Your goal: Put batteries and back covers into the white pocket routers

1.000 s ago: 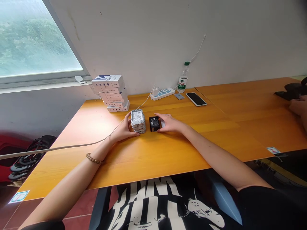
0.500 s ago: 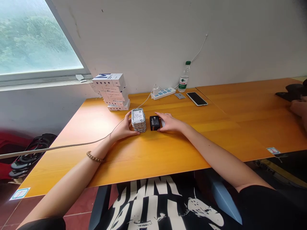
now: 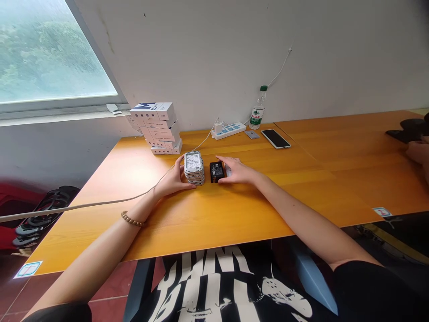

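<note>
A stack of several pale rounded devices (image 3: 193, 163) with printed labels stands on the wooden table. My left hand (image 3: 171, 180) is curled round its left side, thumb along the near edge and fingers behind. Just to its right, across a narrow gap, sits a block of black batteries (image 3: 216, 172) marked 3000mAh. How many batteries make up the block I cannot tell. My right hand (image 3: 236, 171) holds it from the right, fingers at the far side and thumb at the near side. Something whitish shows between that palm and the block.
White boxes (image 3: 160, 129) are piled at the back left. Further right are a power strip (image 3: 229, 130), a water bottle (image 3: 257, 109), a small grey packet (image 3: 252, 134) and a phone (image 3: 276, 139). A white cable (image 3: 110, 202) crosses my left wrist. Another person's hand (image 3: 417, 150) is at far right.
Both hands stay in place round the stack and the batteries. The whole view has shifted very slightly.
</note>
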Motion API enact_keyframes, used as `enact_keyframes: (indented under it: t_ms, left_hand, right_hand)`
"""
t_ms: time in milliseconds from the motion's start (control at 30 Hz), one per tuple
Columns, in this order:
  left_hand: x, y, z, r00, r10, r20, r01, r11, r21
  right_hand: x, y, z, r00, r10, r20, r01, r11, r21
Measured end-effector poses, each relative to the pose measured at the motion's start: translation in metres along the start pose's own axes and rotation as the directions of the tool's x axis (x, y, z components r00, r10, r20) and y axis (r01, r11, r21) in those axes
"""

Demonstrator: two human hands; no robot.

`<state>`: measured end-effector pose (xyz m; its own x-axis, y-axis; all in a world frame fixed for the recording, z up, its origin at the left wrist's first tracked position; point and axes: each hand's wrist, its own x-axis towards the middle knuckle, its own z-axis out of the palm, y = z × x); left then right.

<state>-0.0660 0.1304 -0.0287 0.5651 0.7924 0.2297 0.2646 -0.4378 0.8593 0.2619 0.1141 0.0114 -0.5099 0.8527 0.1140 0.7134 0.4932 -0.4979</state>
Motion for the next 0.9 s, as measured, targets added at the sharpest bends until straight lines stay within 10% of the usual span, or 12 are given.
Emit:
enact_keyframes:
  t_ms: [900]
  left_hand:
    - [0.0002,-0.0055,-0.0009,1.0,0.023,-0.013,-0.022,1.0,0.019]
  right_hand:
    - [0.0006,0.0015,0.0008,1.0,0.025,-0.003,-0.025,0.998,0.053]
